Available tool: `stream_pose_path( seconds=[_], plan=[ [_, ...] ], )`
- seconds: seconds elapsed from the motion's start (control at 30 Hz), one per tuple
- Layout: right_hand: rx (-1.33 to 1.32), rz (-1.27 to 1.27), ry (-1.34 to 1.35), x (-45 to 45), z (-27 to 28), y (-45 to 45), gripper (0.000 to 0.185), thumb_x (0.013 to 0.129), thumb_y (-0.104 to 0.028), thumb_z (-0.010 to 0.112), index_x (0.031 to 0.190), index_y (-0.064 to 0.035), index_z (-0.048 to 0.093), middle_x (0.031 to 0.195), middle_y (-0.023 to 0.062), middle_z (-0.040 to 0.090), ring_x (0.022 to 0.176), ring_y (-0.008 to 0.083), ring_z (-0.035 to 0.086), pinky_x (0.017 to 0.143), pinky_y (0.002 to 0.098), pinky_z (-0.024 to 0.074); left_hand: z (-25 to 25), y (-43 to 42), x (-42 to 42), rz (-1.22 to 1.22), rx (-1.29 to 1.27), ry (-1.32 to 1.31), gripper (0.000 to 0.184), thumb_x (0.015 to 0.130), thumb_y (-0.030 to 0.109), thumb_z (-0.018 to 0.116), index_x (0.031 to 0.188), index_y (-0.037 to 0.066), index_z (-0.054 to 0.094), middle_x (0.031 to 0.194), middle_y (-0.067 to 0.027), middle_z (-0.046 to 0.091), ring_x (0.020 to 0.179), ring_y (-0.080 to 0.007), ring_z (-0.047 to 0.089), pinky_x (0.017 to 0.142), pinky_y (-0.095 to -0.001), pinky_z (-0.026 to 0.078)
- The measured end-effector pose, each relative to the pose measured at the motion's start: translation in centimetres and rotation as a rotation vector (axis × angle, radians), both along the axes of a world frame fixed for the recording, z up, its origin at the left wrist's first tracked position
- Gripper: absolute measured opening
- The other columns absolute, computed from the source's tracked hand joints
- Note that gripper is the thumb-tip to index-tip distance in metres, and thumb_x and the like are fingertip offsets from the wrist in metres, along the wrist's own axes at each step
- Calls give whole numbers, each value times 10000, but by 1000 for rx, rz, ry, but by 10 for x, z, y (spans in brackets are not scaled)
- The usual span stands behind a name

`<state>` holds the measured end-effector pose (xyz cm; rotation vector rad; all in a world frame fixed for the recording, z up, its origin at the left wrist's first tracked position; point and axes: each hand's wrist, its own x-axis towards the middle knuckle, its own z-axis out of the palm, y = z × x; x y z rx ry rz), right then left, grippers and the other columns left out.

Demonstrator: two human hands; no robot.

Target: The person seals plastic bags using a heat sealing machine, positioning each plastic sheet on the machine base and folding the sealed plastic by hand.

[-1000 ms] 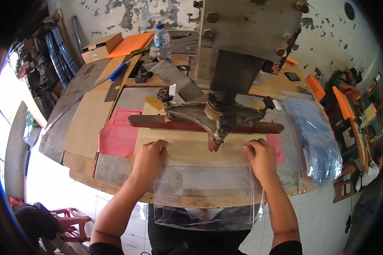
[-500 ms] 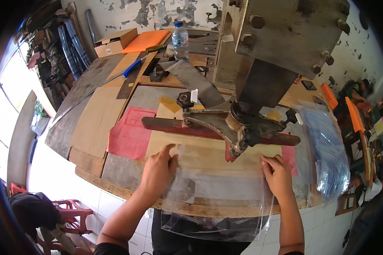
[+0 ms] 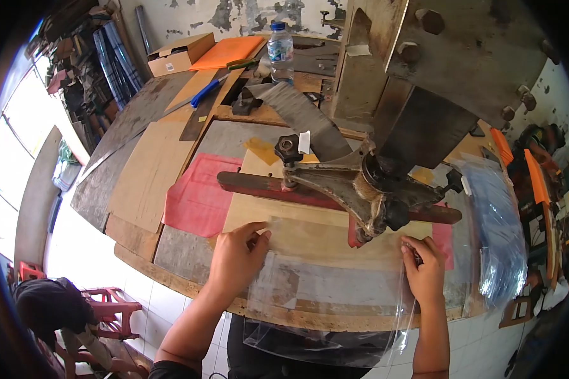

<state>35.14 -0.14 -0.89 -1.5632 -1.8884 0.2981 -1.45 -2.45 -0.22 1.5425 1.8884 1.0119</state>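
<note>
A clear plastic sheet [image 3: 341,287] lies over the near side of the press bed and hangs past the table's front edge. At its left edge, my left hand [image 3: 237,256] pinches it between thumb and curled fingers. My right hand [image 3: 425,268] holds the right edge the same way. The sheet's far part rests on a tan board [image 3: 310,237], just in front of the red-sided press bar [image 3: 262,187]. Above this bar stands the metal press head [image 3: 367,186] with black knobs. A pink sheet [image 3: 199,196] shows beyond the board on the left.
Stacked clear plastic sheets [image 3: 496,221] lie at the right. Brown cardboard [image 3: 148,177], a blue-handled tool [image 3: 205,93], a water bottle [image 3: 280,54] and an open carton [image 3: 180,55] are further left and back. A red stool [image 3: 110,309] stands on the floor; people are at the right edge.
The view has shifted slightly, so the press and table appear further right. My left fingers, more outstretched before, are now curled in at the sheet's edge. Both hands stay at the sheet's sides.
</note>
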Motion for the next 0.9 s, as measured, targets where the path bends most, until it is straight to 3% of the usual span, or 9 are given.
stream_pose_path(
  seconds=[0.27, 0.3, 0.53, 0.9],
  plan=[
    [13, 13, 10, 5, -4, 3, 209, 942, -54, 751, 1147, -62, 788, 879, 118, 661, 709, 256, 660, 620, 366, 503, 3, 2, 4, 31, -44, -12, 266, 964, 143, 723, 1169, -21, 770, 806, -174, 782, 687, -168, 742, 673, -316, 572],
    [-48, -15, 2, 2, 3, 1, 200, 945, -63, 752, 1140, -64, 795, 871, 116, 654, 726, 269, 667, 637, 380, 514, 1, 2, 5, 44, 9, 3, 245, 944, 139, 742, 1132, -12, 785, 759, -185, 751, 640, -219, 722, 658, -345, 566],
    [3, 40, -100, 8, 0, 1, 188, 955, -87, 752, 1133, -76, 808, 850, 111, 629, 717, 281, 650, 646, 402, 518, 2, 4, 6, 43, -47, -24, 253, 952, 132, 732, 1145, -25, 776, 758, -193, 754, 651, -240, 740, 675, -348, 567],
    [21, 17, -155, 12, 4, 9, 194, 971, -117, 745, 1152, -80, 804, 856, 101, 611, 714, 273, 637, 641, 411, 518, 7, 12, 12, 3, -43, -3, 252, 964, 126, 723, 1146, -42, 770, 685, -160, 713, 578, -214, 666, 620, -348, 523]
  ],
)
